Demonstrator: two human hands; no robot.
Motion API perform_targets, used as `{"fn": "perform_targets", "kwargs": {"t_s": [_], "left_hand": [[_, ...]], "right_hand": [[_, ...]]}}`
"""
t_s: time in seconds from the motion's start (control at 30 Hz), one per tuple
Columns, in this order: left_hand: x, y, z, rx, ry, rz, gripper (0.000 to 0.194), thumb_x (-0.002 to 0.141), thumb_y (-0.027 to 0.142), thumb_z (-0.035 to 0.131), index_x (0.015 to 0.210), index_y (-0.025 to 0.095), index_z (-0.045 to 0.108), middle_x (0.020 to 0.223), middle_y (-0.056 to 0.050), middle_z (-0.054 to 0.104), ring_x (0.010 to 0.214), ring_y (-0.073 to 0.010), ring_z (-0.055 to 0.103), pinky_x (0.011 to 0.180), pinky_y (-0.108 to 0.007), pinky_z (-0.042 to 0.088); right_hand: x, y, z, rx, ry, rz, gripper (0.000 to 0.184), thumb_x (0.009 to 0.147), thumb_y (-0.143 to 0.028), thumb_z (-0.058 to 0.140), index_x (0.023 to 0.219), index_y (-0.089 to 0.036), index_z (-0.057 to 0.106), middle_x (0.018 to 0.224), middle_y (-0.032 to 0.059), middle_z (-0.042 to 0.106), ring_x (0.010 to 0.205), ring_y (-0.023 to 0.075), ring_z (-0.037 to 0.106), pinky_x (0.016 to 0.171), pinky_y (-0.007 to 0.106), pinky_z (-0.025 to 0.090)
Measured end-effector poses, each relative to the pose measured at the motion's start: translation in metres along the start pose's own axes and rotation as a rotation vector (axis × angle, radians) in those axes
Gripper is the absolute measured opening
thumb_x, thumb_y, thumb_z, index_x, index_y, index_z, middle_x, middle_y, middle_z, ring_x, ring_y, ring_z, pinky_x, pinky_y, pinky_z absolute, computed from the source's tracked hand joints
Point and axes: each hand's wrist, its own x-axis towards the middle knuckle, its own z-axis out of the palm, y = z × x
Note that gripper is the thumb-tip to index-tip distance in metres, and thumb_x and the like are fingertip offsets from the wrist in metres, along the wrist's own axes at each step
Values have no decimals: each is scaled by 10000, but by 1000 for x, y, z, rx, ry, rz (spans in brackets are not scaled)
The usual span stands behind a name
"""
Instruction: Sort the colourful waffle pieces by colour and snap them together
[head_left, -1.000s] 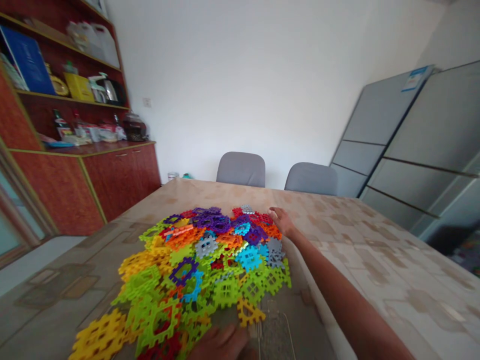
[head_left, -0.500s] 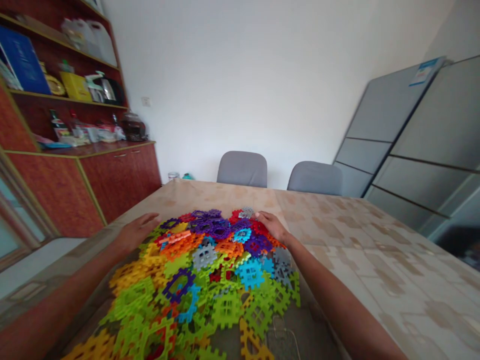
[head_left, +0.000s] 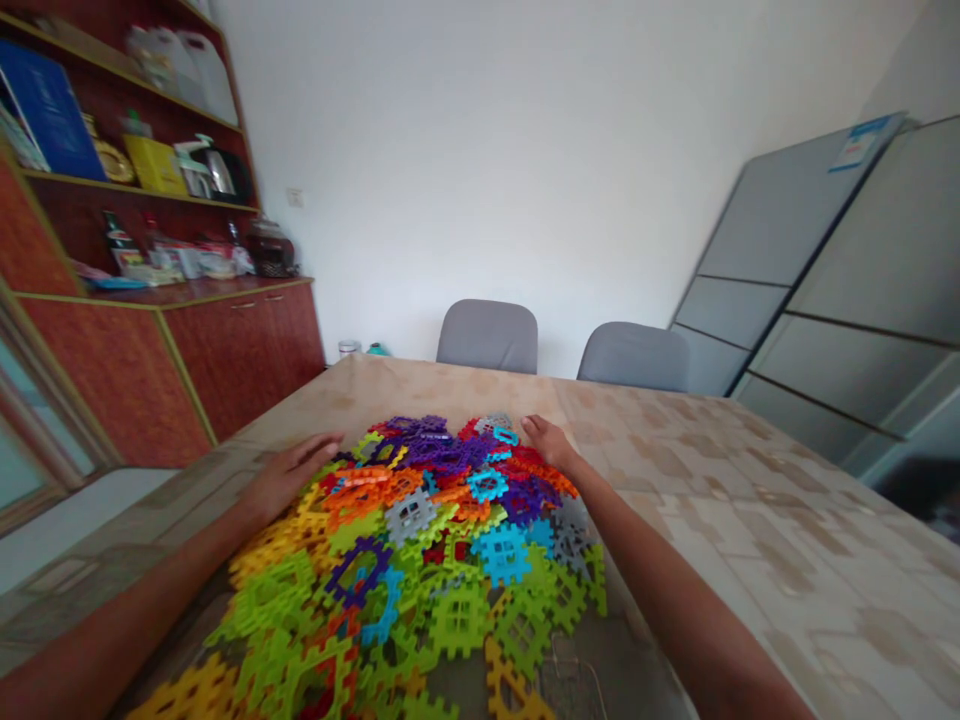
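Pile of tiles [head_left: 427, 540]: a loose heap of flat, notched plastic pieces in green, yellow, orange, purple, blue, red and grey, lying in the middle of the counter [head_left: 750, 520] and running from its near edge towards the far side.
Left hand [head_left: 289, 475]: laid flat against the far-left flank of the pile, palm down and turned inward; the fingers are spread, so the grip is apart and holds nothing. Set this way, it works as a wall along that side of the heap.
Right hand [head_left: 551, 443]: resting at the far-right corner of the pile, touching the red and orange pieces; its fingers are loosely stretched and clamped on no piece. It faces the left hand across the heap, so the two bracket the far end between them.
Forearms: running down either side of the pile towards the near edge, hemming it in.
Chairs [head_left: 487, 335]: two grey ones tucked in at the far side of the counter.
Cupboard [head_left: 172, 350]: red-brown, on the left, with a kettle, bottles and boxes on its shelves.
Grey panels [head_left: 825, 300]: leaning against the wall on the right.
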Motion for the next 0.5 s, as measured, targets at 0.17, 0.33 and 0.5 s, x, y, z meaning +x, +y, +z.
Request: {"fn": "perform_targets", "kwargs": {"t_s": [0.17, 0.33, 0.5], "left_hand": [[-3, 0, 7, -206, -111, -22, 434, 967, 586, 625, 1073, 180, 736, 1145, -80, 754, 1132, -290, 682, 1064, -516, 465], [10, 11, 9, -405, -49, -32, 363, 1029, 477, 587, 1176, 155, 666, 1175, -88, 701, 1053, -260, 691, 946, -486, 549], [46, 23, 21, -372, -2, -80, 309, 1011, 365, 647, 1246, 165, 628, 1254, -97, 649, 1061, -259, 671, 898, -467, 575]], "right_hand": [[-21, 13, 16, -8, -80, -31, 270, 1009, -366, 626, 1192, -169, 655, 1191, 77, 676, 1015, 232, 677, 883, 441, 576], [-14, 14, 22, 9, -84, -28, 277, 1009, -384, 625, 1152, -150, 663, 1112, 58, 692, 936, 219, 692, 817, 405, 594], [31, 23, 12, -45, 15, 52, 304, 1004, -358, 635, 1248, -177, 631, 1254, 91, 650, 1050, 243, 667, 887, 450, 578]]}}
